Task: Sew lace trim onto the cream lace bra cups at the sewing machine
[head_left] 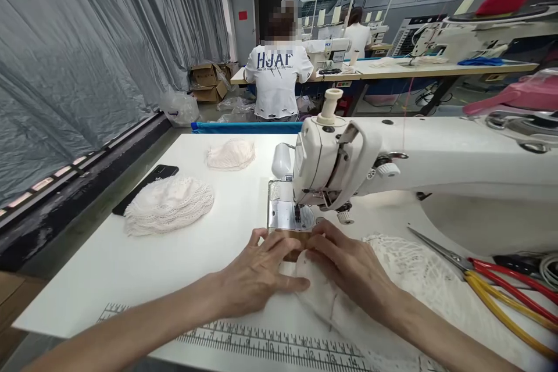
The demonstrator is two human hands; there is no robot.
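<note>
Head view: I see the left hand (257, 273) spread flat, palm down, on the white fabric piece (331, 308) at the tabletop's (131, 267) near edge, just short of the sewing machine (340, 163). The right hand (349, 264) presses the same fabric, fingers lightly curled, beside a tan label (296, 242) under the needle. Scissors (483, 270) lie toward the right edge; two lace pieces (168, 204) sit near the left edge.
</note>
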